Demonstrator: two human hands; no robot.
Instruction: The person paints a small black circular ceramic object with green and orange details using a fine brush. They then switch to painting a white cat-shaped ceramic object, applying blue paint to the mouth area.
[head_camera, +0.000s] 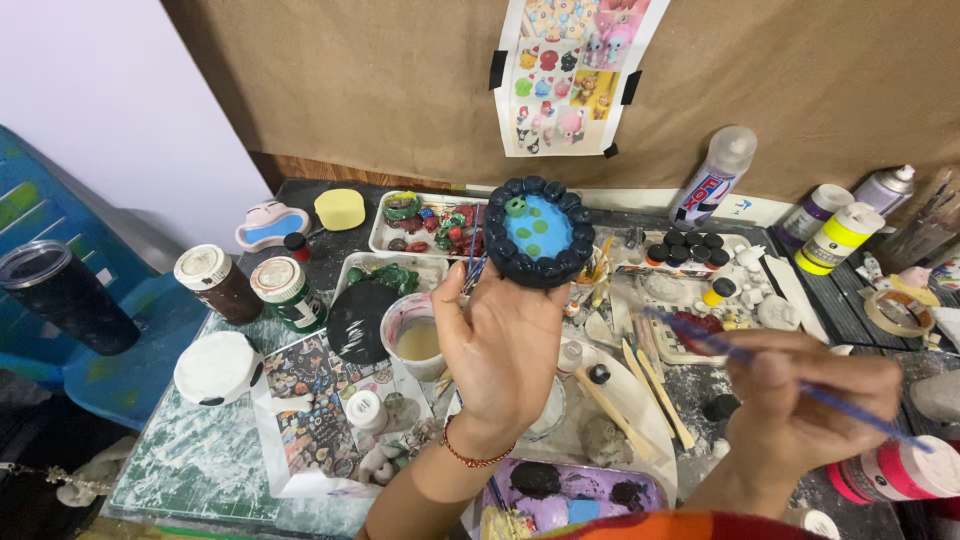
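At the bottom centre of the frame lies a purple paint palette (590, 487) with dark blobs on it. Just above it, the left hand (503, 345) rises with its back to the camera, fingers curled up behind a round clay dish (539, 231), which they hold raised at centre frame; the dish has a dark blue lumpy rim, a light blue middle with green spots and a small green figure at its upper edge. At lower right the right hand (800, 395) is closed around a thin blue-handled paintbrush (760, 365), fingers pinched on the shaft, its tip pointing up-left towards the dish without touching it. Left of the left wrist stands a cup of murky water (413, 336) beside a black round lid (360, 318). Further left are two paint jars (252, 285) and a dark tumbler (60, 295). Beyond, in the upper middle, a white tray of painted clay pieces (425, 222) sits near a yellow sponge (340, 208). A sticker sheet (570, 70) is taped to the brown wall.
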